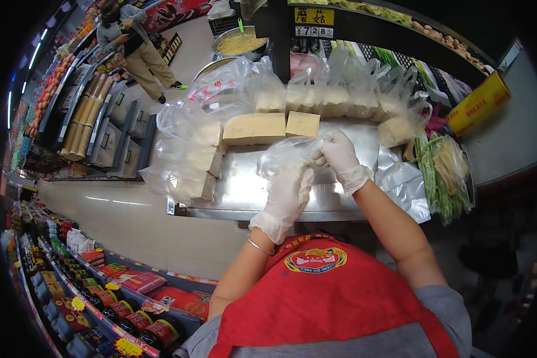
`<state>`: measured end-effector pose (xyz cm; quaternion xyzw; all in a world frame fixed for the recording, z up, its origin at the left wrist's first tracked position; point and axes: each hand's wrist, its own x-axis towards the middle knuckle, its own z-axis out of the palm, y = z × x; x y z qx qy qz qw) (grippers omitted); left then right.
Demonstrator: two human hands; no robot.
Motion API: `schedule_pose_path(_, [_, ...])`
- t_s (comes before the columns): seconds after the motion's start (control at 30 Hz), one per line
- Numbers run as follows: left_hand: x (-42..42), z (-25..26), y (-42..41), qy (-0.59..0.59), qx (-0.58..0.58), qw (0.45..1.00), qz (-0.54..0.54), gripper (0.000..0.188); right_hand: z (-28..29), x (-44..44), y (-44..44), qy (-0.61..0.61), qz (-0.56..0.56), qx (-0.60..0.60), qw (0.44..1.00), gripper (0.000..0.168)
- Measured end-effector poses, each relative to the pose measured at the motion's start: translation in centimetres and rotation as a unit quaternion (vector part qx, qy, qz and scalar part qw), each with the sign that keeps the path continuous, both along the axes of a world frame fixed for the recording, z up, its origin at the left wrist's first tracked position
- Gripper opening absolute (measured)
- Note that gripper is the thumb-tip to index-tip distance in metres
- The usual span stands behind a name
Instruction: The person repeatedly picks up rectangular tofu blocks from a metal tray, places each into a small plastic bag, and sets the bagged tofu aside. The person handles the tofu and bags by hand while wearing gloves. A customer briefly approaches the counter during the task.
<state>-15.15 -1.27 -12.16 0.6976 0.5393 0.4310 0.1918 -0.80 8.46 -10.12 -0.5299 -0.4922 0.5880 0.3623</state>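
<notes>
Both of my hands wear pale disposable gloves and are over a stainless steel table (241,179). Between them is a thin clear plastic bag (286,152). My left hand (288,192) grips its near edge, while my right hand (338,154) pinches its right end. Just beyond the bag lie a long tofu block (255,128) and a shorter tofu block (303,124), both unwrapped and almost end to end. Several bagged tofu blocks (335,96) line the far side. More bagged tofu (201,185) sits along the left edge, and one bagged block (394,131) is at the right.
Flat plastic bags (400,179) lie on the table's right part, beside wrapped long green beans (429,179). A yellow box (479,104) is at the far right. Beyond the table stands a metal basin (241,42) of yellowish food. A person (132,47) stands near the left shelves.
</notes>
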Motion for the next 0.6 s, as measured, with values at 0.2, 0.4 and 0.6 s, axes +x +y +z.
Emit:
schedule_pose_path(0.2, [-1.5, -1.6, 2.1, 0.045, -0.044, 0.996, 0.068, 0.062, -0.3, 0.7, 0.2, -0.037, 0.005, -0.014, 0.999, 0.022])
schedule_pose_path(0.4, [-1.8, -0.5, 2.7, 0.058, -0.118, 0.985, 0.111, 0.062, -0.6, 0.4, 0.0, -0.046, -0.013, 0.011, 0.999, 0.049])
schedule_pose_path(0.6, [-2.7, -0.5, 4.0, 0.110, -0.171, 0.973, 0.111, 0.053, 0.4, 0.0, -0.5, 0.001, -0.013, -0.019, 1.000, 0.059])
